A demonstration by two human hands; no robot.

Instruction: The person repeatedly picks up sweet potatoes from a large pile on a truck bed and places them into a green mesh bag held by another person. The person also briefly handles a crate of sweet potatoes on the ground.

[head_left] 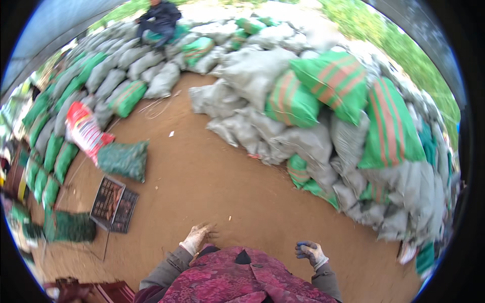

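My left hand (pixel 200 236), in a dirty whitish work glove, hangs low in front of me with its fingers spread and nothing in them. To the right, my right hand (pixel 311 252) wears a white glove with dark blue-grey fingers; these are loosely bent and apart, and no object shows in them. Neither hand touches anything. Ahead and left of my left hand, a black plastic crate (pixel 107 200) holds some reddish-brown pieces, too small to name. Behind the crate lies a full dark green mesh sack (pixel 124 159), leaning against a red and white printed sack (pixel 85 129).
Grey and green woven sacks (pixel 303 141) form a high pile on the right. More stacked sacks (pixel 108 78) line the left and back, where a person (pixel 160 20) in dark clothes sits. Another dark green sack (pixel 69 226) stands left of the crate on the brown dirt floor (pixel 182 177).
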